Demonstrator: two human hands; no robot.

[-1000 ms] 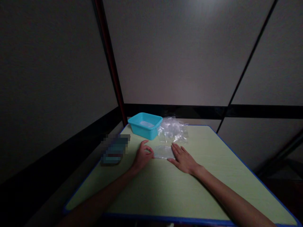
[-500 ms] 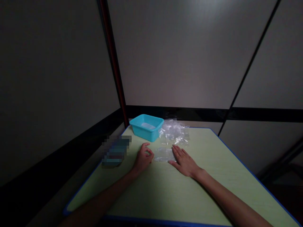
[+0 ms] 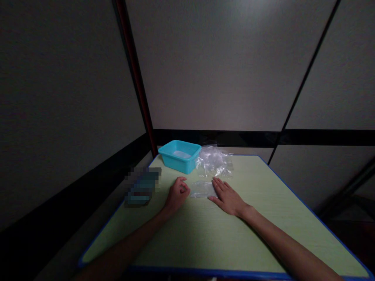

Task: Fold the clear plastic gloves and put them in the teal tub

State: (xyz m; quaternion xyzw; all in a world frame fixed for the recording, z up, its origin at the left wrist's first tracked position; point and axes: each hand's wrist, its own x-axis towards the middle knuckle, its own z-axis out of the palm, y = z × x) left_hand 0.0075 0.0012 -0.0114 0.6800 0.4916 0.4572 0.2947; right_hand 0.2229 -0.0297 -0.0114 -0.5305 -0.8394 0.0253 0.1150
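Head view. Left hand [image 3: 177,194]: fingers curled, tips at the left end of a clear plastic piece [image 3: 201,190]; cannot tell whether they pinch it or merely rest against it. If the hold is slight, film this thin would probably slip off the fingertips.

Plastic piece lies flat between the two hands, in front of a blue basin [image 3: 175,162]. Creased in places; an uneven pull at one end could skew it.

Right hand [image 3: 229,200]: nothing clasped, palm down, fingers stretched over the piece's right end. A sideways drag under pressure might bunch the film.

Surface and room, left to right. Shadowed left wall [image 3: 58,86]. Pixelated object [image 3: 142,188] at the tabletop's left edge, identity unreadable. Dark red post [image 3: 135,70] in the corner. Basin near the far left corner, something pale inside. Heap of shiny clear plastic [image 3: 215,159] close against its right side; a bump to the basin could shift it. Tabletop [image 3: 205,238] pale green, faint grain, blue edging. Back wall [image 3: 216,78] grey, crossed by a black band [image 3: 234,138]; slanting dark seam at right. Light dim.
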